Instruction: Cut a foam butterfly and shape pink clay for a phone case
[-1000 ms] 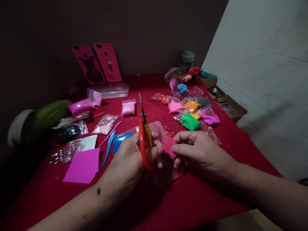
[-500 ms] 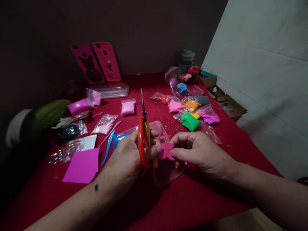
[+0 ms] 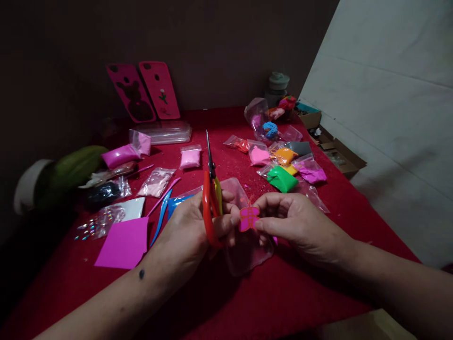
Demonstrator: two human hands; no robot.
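Observation:
A small pink butterfly cutout (image 3: 245,224) with orange-red outlines and antennae is pinched at its right wing between the thumb and fingers of my right hand (image 3: 288,219). My left hand (image 3: 193,224) is closed around scissors (image 3: 208,208) with red and yellow handles, their blades pointing up and away. The left thumb and fingertips are at the butterfly's left edge; whether they touch it I cannot tell. Below both hands lies a clear phone case (image 3: 247,257), partly covered by the fingers.
A pink paper sheet (image 3: 123,243), rhinestones (image 3: 94,224) and a blue tool (image 3: 161,215) lie left. Bags of coloured clay, including a green one (image 3: 282,179), are at right. Two decorated pink phone cases (image 3: 161,89) lean on the back wall. Cardboard boxes (image 3: 341,151) stand beyond the table's right edge.
The butterfly has shifted slightly right and turned a little in my right hand. My left thumb, earlier over its left wing, now sits at its edge. The scissors stay in my left hand.

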